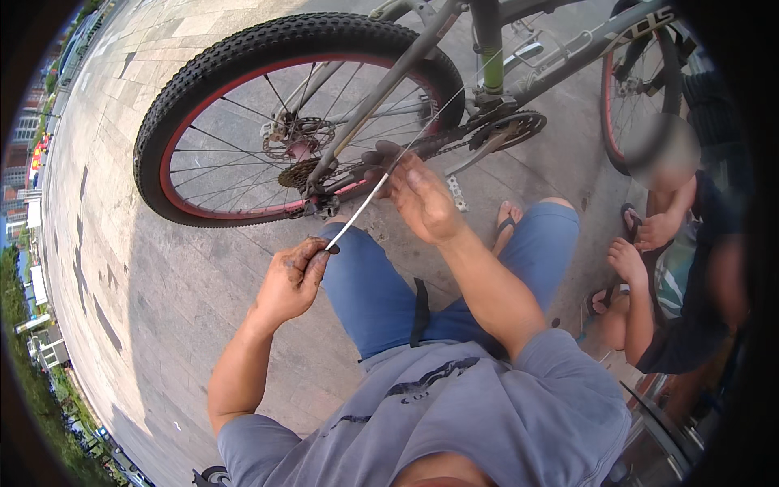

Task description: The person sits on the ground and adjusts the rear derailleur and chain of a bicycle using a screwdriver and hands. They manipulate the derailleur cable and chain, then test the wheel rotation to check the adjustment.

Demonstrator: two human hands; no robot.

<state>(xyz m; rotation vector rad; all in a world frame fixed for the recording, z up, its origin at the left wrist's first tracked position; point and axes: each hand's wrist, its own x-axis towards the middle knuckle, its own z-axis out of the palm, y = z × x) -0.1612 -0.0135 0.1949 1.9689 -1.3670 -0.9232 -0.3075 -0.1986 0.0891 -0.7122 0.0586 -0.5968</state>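
A white cable housing (355, 217) slants between my two hands, and a thin bare wire (443, 108) runs on from it up toward the bicycle frame (385, 81). My left hand (290, 280) is closed, pinching the lower end of the housing between thumb and fingers. Farther up, my right hand (422, 197) has the cable between its thumb and long, loosely bent fingers, where housing and wire meet. Dark grime marks the fingers of both hands. Just beyond them are the rear derailleur (323, 203), the cassette (298, 174) and the rear wheel's black tyre (154, 134).
The bicycle's crankset (510, 130) and a pedal (456, 195) are right of my right hand. At the far right a person (690, 268) sits low, hands together, near the front wheel (607, 109). Paved ground (203, 316) lies below, partly sunlit.
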